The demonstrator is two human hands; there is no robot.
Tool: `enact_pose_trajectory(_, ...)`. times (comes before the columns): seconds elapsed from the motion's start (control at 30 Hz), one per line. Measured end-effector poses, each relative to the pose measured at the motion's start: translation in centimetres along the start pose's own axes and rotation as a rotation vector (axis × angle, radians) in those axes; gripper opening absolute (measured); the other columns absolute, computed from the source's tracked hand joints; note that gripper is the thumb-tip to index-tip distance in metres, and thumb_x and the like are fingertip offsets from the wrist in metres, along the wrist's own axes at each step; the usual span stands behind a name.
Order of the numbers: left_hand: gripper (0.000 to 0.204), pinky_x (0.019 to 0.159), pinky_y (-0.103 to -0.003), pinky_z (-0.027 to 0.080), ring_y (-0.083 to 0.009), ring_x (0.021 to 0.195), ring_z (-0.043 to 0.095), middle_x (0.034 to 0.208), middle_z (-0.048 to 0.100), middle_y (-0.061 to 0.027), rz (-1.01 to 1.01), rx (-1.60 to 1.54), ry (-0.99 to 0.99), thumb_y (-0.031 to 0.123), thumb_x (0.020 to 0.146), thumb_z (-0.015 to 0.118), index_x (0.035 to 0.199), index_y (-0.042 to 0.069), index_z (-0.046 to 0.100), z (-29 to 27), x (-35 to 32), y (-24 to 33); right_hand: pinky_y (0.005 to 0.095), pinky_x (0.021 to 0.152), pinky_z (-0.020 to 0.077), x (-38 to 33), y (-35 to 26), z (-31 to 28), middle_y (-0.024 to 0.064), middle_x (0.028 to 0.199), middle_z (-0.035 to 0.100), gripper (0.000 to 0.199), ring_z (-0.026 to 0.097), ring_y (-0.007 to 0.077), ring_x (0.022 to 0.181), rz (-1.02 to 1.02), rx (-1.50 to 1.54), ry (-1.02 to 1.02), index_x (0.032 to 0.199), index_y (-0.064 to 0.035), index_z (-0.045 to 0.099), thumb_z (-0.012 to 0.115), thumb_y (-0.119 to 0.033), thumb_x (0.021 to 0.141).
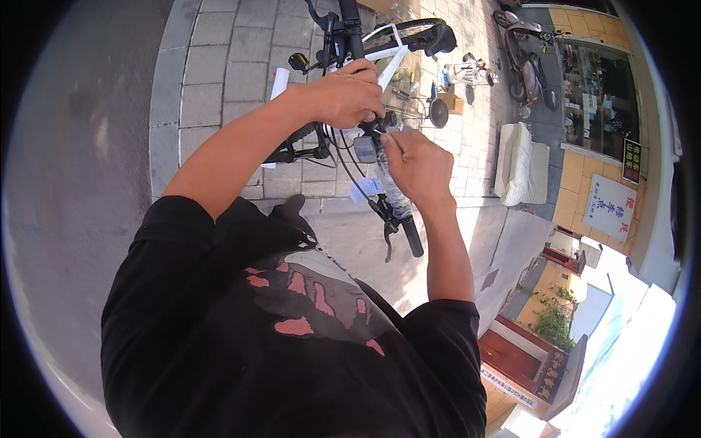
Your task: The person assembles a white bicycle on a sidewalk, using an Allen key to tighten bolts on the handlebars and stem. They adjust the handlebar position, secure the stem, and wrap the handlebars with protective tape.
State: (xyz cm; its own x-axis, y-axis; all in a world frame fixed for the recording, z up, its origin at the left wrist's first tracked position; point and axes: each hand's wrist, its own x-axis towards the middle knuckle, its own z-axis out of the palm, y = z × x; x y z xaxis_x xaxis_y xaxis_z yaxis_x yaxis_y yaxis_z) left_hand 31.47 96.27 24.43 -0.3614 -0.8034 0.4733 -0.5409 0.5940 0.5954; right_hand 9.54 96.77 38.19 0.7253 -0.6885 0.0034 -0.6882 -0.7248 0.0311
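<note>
A bicycle with a white frame [393,71] stands in front of me, its black handlebar [351,33] running from the top to the lower right. My left hand [349,96] is curled over the bar beside the stem, fingers closed. Close by, my right hand [422,169] is closed at the stem, thumb and forefinger pinched; what lies between them is too small to make out. Clear plastic wrap [395,196] covers part of the bar below it. A grey rectangular reflector [364,150] and black cables sit next to the hands. The rubber grip [413,238] and brake lever [388,247] stick out lower right.
Behind the bicycle's black saddle [441,38], a cardboard box [454,103] and loose parts lie on the paving. A parked scooter [527,64] and a white padded cushion [514,163] are by the shopfront on the right. A grey road [80,146] runs along the left.
</note>
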Motion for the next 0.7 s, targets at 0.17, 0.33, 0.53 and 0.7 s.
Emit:
enact_pose_trajectory(0.17, 0.02, 0.132, -0.048, 0.026, -0.0224, 0.125, 0.062, 0.104, 0.073, 0.0009, -0.003, -0.009, 0.013, 0.018, 0.098, 0.076, 0.114, 0.017, 0.086, 0.2, -0.1, -0.1, 0.0498, 0.066, 0.058, 0.8, 0.3, 0.0, 0.0113, 0.084, 0.074, 0.027, 0.075, 0.0365, 0.074, -0.014, -0.037, -0.064, 0.092, -0.014, 0.081, 0.07, -0.035, 0.104)
enact_pose_trajectory(0.33, 0.02, 0.132, -0.049, 0.026, -0.0224, 0.125, 0.063, 0.101, 0.073, 0.0008, -0.01, -0.035, 0.019, 0.016, 0.096, 0.077, 0.113, 0.016, 0.087, 0.0, -0.3, 0.0, 0.0512, 0.07, 0.0591, 2.3, 0.0, -1.3, 0.0125, 0.088, 0.076, 0.03, 0.076, 0.0378, 0.08, -0.001, -0.117, -0.226, 0.093, -0.014, 0.082, 0.067, -0.037, 0.106)
enact_pose_trajectory(0.53, 0.018, 0.132, -0.048, 0.026, -0.0231, 0.122, 0.063, 0.1, 0.072, 0.001, -0.017, -0.042, 0.045, 0.015, 0.095, 0.077, 0.111, 0.016, 0.087, 0.2, -0.1, -0.1, 0.0511, 0.071, 0.0595, 2.2, -1.1, -1.7, 0.0139, 0.087, 0.078, 0.034, 0.078, 0.0379, 0.083, 0.085, -0.117, -0.268, 0.092, -0.0131, 0.082, 0.064, -0.038, 0.107)
enact_pose_trajectory(0.7, 0.018, 0.133, -0.048, 0.025, -0.0235, 0.119, 0.063, 0.1, 0.071, 0.0014, 0.004, -0.011, 0.054, 0.017, 0.095, 0.078, 0.111, 0.016, 0.087, 0.6, 0.0, 0.1, 0.0519, 0.072, 0.0596, 1.4, -1.2, -1.3, 0.0146, 0.088, 0.078, 0.034, 0.078, 0.038, 0.083, 0.13, -0.101, -0.253, 0.094, -0.0126, 0.082, 0.063, -0.037, 0.108)
